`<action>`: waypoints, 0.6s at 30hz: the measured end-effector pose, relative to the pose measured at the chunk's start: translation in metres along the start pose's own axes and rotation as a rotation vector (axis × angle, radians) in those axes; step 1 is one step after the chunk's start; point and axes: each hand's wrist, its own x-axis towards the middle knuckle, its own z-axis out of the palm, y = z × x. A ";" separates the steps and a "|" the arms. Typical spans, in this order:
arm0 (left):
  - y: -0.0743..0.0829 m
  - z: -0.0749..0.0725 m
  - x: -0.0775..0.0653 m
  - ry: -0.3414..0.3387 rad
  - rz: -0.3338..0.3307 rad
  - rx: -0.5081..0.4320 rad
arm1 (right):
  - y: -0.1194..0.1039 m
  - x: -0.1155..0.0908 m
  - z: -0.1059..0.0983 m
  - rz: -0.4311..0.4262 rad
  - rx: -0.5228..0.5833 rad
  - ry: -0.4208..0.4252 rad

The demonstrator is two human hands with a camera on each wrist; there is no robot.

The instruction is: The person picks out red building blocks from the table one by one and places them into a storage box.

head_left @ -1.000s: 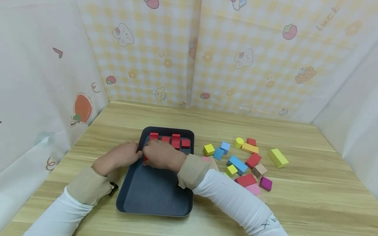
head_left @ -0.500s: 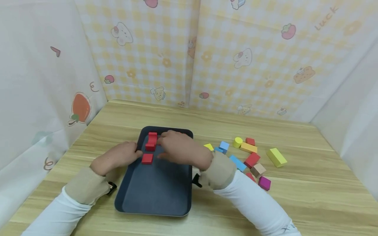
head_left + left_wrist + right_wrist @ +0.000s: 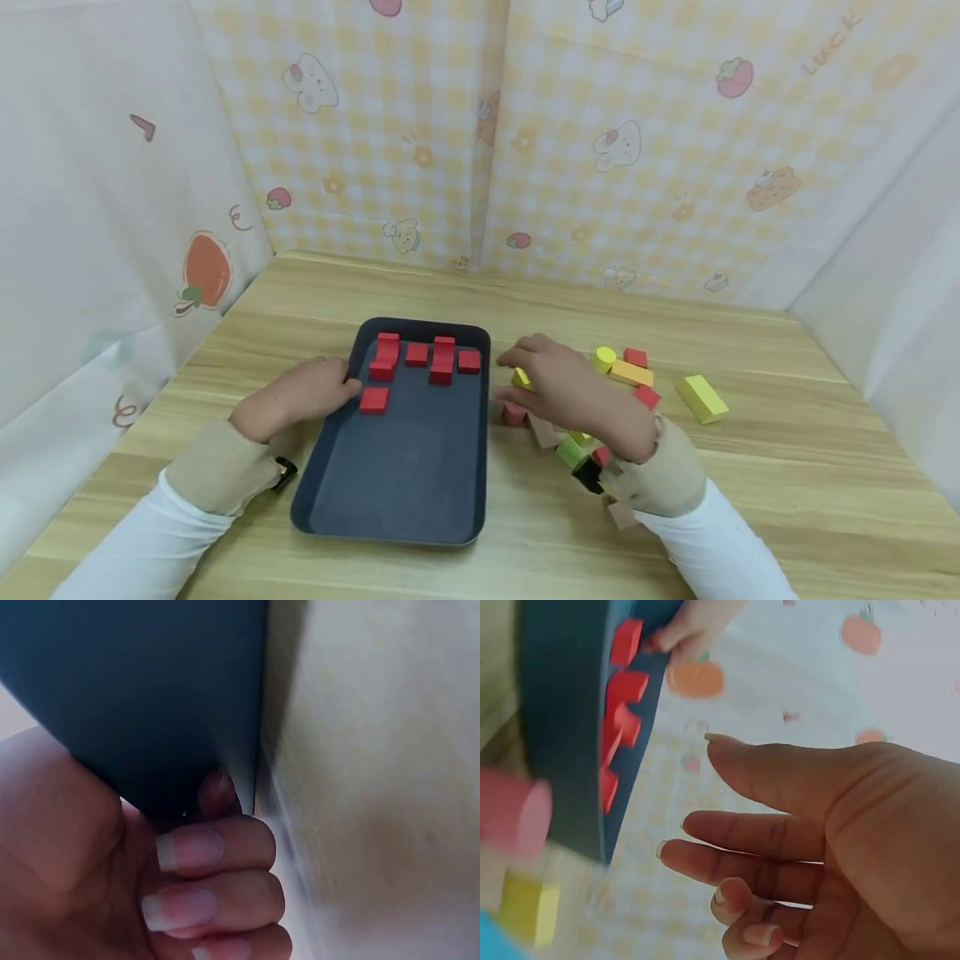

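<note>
A dark rectangular baking tray lies on the table with several red blocks in its far part. My left hand pinches the tray's left wall, thumb over the rim; in the left wrist view its fingers curl at the outside of the tray. One red block lies nearest that thumb, in front of the others. My right hand is right of the tray above loose blocks, thumb and fingers apart with nothing between them. Beneath it show a yellow block and a pink cylinder.
Loose wooden blocks spread right of the tray, among them a yellow cylinder, an orange block and a green block. A yellow-green block lies apart farther right. Patterned curtains enclose the table's back and sides.
My right hand has left the front red block in the tray and moved right, over the rim to the loose blocks. My left hand keeps its place on the tray.
</note>
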 end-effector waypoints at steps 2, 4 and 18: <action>0.000 0.000 0.000 0.001 0.001 -0.003 | 0.010 -0.010 -0.001 0.026 -0.016 0.032; 0.000 -0.001 0.000 0.003 0.000 -0.004 | 0.018 -0.017 -0.002 0.057 -0.033 0.048; 0.000 -0.001 0.001 -0.005 0.000 0.012 | 0.067 -0.057 -0.003 0.231 -0.050 0.045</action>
